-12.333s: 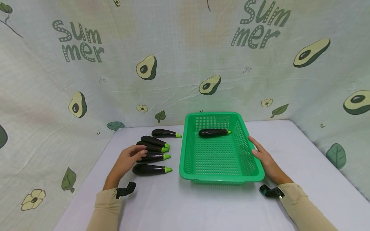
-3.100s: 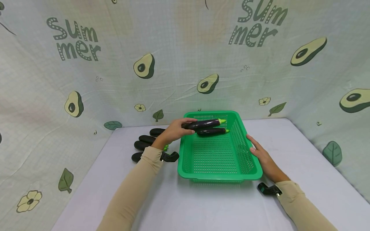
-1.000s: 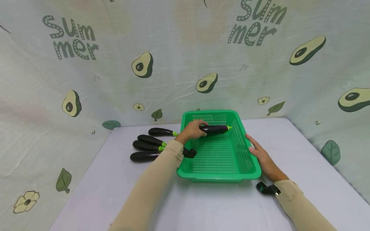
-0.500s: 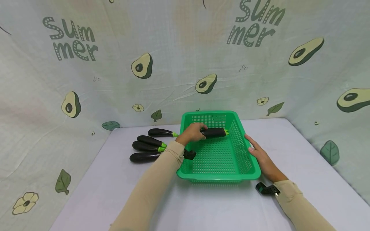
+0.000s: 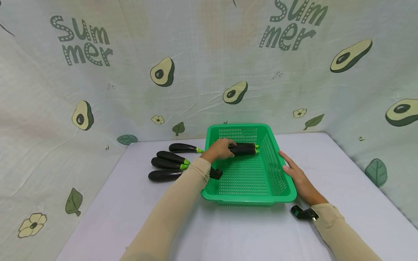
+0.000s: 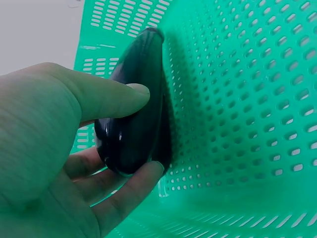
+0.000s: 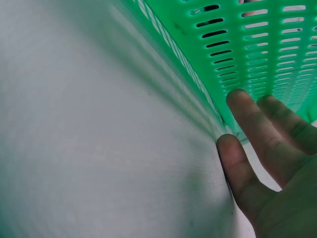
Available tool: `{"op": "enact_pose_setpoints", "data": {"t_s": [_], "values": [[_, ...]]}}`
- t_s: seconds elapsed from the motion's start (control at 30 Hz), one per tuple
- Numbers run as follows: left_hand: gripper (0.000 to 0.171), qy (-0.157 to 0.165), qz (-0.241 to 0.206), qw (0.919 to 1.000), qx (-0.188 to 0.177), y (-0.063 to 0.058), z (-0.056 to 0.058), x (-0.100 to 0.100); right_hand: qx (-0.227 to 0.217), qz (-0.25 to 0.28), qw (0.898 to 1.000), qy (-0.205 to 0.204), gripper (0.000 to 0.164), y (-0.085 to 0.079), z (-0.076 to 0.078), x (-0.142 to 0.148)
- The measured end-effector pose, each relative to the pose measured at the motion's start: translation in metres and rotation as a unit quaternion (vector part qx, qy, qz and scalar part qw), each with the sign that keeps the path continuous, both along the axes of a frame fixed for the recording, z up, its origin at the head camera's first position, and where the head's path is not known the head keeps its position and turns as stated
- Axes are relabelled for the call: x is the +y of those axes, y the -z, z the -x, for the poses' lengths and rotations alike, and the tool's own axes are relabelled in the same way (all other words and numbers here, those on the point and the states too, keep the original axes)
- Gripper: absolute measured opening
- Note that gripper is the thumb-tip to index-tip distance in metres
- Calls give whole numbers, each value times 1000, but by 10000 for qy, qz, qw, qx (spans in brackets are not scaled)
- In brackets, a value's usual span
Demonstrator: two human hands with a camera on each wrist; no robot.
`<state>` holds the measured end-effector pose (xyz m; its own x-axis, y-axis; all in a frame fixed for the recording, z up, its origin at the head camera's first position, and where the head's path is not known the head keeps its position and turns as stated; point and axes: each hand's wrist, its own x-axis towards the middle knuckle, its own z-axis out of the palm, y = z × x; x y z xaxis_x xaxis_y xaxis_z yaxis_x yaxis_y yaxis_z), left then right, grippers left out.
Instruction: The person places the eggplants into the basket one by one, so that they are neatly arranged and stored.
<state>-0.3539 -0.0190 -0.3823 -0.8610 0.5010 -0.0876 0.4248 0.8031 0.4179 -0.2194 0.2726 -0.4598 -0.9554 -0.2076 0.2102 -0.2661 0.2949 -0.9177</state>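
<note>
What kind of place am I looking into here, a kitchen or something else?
Probably a staged tabletop recording setup rather than a kitchen: a pale avocado-print fabric backdrop hangs behind and beside a flat white tabletop, and a small black camera-like device sits at the right wrist.

Holds one shiny, dark eggplant (image 6: 134, 133) between the thumb (image 6: 109, 96) and the fingers (image 6: 131, 191) of the left hand (image 6: 54, 134), inside a green basket (image 6: 223, 196) with many holes. Shows partly, just beside it, a second eggplant (image 6: 167, 141).
</note>
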Motion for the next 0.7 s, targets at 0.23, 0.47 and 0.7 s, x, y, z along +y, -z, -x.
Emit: {"op": "enact_pose_setpoints", "data": {"t_s": [0.23, 0.47, 0.7], "values": [[48, 2, 195, 9998, -7, 1, -1, 2, -33, -35, 10000, 47, 55, 0, 1, 0], [48, 55, 260, 9996, -29, 1, 0, 2, -54, -53, 10000, 52, 55, 1, 2, 1], [49, 112, 273, 9995, -96, 1, 0, 0, -12, 48, 10000, 36, 55, 1, 0, -3]]}}
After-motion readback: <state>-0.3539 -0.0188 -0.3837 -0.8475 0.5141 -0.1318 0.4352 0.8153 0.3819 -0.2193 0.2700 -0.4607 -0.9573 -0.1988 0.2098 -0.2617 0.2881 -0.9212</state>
